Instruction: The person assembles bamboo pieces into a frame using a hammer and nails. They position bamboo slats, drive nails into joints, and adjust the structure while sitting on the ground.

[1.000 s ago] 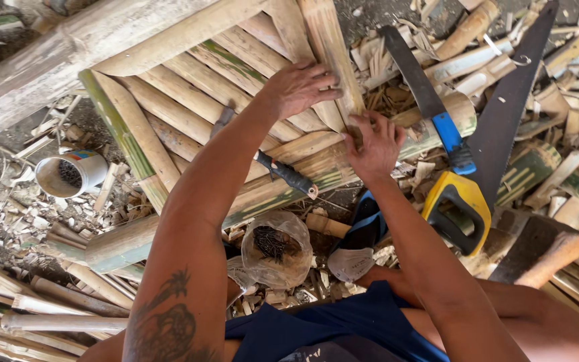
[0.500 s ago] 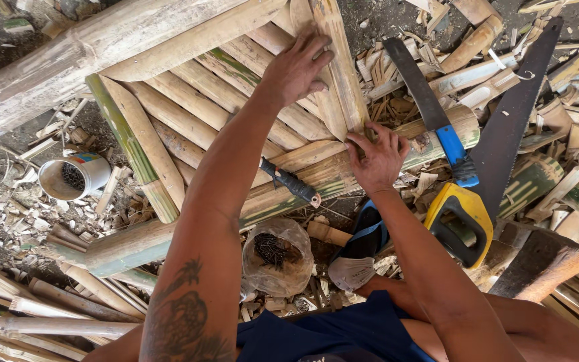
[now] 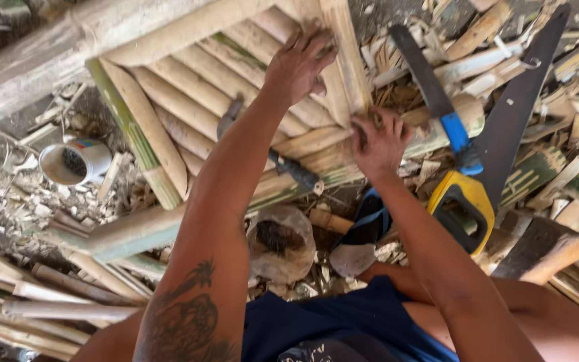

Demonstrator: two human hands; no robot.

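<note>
your left hand [image 3: 301,64] has slid farther up the bamboo panel [image 3: 189,100] and presses flat, fingers spread, gripping nothing. your right hand [image 3: 378,142] stays pinched at the panel's right slat [image 3: 343,57]; what it pinches is hidden. saw [image 3: 467,194] lies right.

We see pale tan bamboo slats [image 3: 189,100], one edge strip [image 3: 125,127] showing green skin. The hand saw [image 3: 504,134] has a dark, near-black blade and a yellow handle [image 3: 464,204] with a black inner grip. The second blade [image 3: 430,87] is dark with a bright blue grip [image 3: 456,131]. The cup [image 3: 75,163] is white with a band of red and blue. Our shirt [image 3: 343,322] is navy blue. A dark tattoo [image 3: 192,315] with a palm-tree pattern marks the left forearm.
</note>
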